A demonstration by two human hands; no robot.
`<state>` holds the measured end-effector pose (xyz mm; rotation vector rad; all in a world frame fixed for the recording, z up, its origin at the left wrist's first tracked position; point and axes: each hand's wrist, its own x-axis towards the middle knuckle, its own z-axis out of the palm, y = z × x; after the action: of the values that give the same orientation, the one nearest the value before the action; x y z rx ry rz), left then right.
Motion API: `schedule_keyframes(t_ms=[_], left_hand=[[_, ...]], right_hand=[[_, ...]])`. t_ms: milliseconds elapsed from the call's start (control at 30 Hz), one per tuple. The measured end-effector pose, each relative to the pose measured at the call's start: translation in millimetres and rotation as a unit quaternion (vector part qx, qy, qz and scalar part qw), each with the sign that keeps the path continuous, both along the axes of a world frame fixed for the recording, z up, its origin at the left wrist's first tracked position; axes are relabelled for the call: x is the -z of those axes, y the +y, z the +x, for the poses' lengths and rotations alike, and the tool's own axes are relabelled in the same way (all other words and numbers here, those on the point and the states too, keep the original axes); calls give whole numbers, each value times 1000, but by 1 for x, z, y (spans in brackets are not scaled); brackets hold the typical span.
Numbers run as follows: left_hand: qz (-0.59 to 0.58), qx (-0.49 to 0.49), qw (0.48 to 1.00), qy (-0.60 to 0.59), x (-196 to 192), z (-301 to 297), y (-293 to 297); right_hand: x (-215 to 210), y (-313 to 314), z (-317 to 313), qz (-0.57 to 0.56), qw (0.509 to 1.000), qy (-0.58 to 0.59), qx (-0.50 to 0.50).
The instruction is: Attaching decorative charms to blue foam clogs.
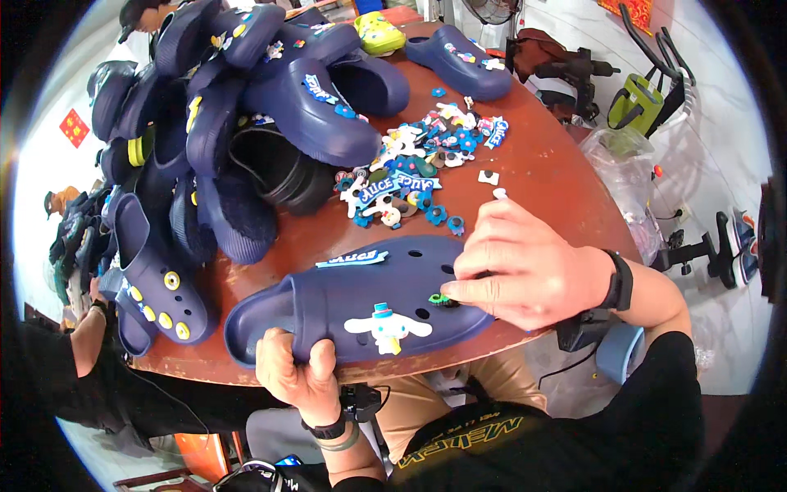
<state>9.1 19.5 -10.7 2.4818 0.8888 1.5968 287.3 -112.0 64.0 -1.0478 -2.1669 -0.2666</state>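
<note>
A navy clog [328,299] lies sideways at the table's near edge, its toe to the right. My left hand [297,369] is closed on its near side by the heel strap, thumb against the shoe. On the clog sit a blue-and-white lettered banner charm [351,259] and a white long-eared character charm with a blue hat [388,330]. My right hand [520,266] is over the toe with fingers curled. Its thumb tip touches a small green charm [443,300] at the vent holes; the fingertips behind are partly hidden.
A pile of loose shoe charms [410,168] lies beyond the clog. Many navy clogs [307,107] are heaped at the back left, with a clog bearing yellow charms [160,287] nearer. A yellow clog [379,34] stands far back. Another person's arm [86,340] shows at left.
</note>
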Motion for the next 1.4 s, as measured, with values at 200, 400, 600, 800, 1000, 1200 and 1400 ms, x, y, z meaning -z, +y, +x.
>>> schedule_keyframes(t_ms=[200,400,600,800,1000,1200,1400], left_hand=[[13,11,1000,-6,0,-1,1],[6,13,1000,-1,-1,1,0],[16,7,997,-69,-8,19,2],[25,7,998,-66,-8,17,3],[4,22,998,-62,-13,20,1],[8,19,998,-53,-15,19,-1],[15,16,999,-42,-14,17,0]], right_hand=[[-12,-20,-24,115,950,-280,82],[-23,-26,-35,116,897,-416,89],[-13,-7,-22,-37,992,-59,101],[-3,-8,-26,-73,988,89,99],[-1,-18,-33,29,984,-84,154],[-7,-23,-32,-32,988,-78,131],[1,-30,-31,-9,976,-166,142]])
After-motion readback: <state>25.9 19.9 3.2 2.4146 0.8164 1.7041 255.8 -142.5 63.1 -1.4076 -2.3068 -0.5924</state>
